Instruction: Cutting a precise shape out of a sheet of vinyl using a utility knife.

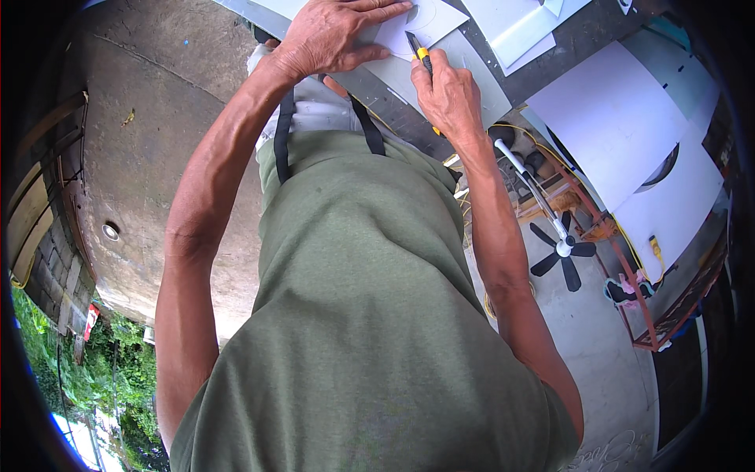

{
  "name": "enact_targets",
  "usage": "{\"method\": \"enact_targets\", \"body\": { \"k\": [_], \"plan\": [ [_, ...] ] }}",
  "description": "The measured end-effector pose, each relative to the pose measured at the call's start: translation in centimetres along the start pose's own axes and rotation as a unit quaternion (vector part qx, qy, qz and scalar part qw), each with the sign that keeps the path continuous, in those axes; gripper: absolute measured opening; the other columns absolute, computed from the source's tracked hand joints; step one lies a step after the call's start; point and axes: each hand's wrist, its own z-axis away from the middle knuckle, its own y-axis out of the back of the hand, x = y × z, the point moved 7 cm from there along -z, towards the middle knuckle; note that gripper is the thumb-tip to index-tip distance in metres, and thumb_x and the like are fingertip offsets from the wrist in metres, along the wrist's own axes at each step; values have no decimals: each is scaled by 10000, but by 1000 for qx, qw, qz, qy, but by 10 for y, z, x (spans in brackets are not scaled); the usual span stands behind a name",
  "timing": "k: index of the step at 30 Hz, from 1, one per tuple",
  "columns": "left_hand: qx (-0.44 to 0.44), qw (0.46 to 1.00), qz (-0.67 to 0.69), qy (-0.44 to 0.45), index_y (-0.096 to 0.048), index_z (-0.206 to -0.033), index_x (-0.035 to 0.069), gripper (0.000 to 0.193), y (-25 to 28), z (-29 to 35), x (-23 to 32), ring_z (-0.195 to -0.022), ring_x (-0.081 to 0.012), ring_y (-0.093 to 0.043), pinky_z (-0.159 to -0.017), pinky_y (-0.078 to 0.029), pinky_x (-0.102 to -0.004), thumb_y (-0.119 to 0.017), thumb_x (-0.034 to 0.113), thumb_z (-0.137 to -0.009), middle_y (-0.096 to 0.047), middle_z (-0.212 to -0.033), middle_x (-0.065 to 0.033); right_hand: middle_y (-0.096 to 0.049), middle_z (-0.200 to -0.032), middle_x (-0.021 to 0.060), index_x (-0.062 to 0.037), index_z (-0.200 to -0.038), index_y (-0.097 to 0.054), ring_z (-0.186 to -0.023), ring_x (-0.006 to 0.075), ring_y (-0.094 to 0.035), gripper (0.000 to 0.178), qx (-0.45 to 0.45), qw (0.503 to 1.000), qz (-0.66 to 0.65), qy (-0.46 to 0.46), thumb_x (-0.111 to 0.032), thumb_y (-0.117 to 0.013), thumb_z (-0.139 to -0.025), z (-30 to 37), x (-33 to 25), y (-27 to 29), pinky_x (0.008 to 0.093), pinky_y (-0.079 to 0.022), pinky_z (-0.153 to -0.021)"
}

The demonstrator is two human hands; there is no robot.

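A white sheet (442, 22) with a faint curved line on it lies at the top of the view. My left hand (330, 38) rests flat on the left part of this sheet, its fingers stretched out and the thumb apart. In my right hand (450, 93) is a yellow and black utility knife (424, 57), gripped with the fingers wrapped round it. The knife's dark blade points up and left over the sheet, close to the curved line. Whether the blade tip touches the sheet I cannot tell.
Beneath the sheet is a dark worktable (503, 82) with more pale sheets. Large white panels (609, 118) lie to the right on a reddish metal frame (646, 334). A black-bladed fan (564, 248) stands by it, and a yellow cord connector (656, 247) lies on a panel.
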Motion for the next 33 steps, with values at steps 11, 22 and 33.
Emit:
{"method": "enact_targets", "body": {
  "k": [11, 22, 33],
  "plan": [
    [3, 1000, -1, -1, -470, -1566, 194, 822, 0, 0, 0, -1584, -392, -183, -1271, -147, -616, -772, 415, -834, -405, -1654, -17, -620, -590, 212, 12, -943, -591, -586, 412, -683, 333, 1, 1000, -20, -10, -308, -583, -1032, 1, 2, -3, 498, -510, -579],
    [5, 1000, -7, -9, -464, -1569, 192, 842, 1, -1, 0, -1584, -390, -187, -1273, -152, -611, -773, 401, -814, -402, -1656, -16, -641, -622, 231, 23, -968, -602, -632, 442, -690, 339, -17, 999, -20, -31, -307, -568, -1036, 0, 2, -2, 522, -522, -619],
    [15, 999, -28, -9, -527, -1524, 210, 743, -1, -2, 3, -1580, -401, -194, -1277, -146, -607, -722, 482, -862, -416, -1647, -5, -691, -831, 361, 105, -1059, -595, -844, 527, -710, 384, -88, 992, 70, -63, -271, -524, -1033, -5, -24, 5, 583, -563, -776]
  ]
}}
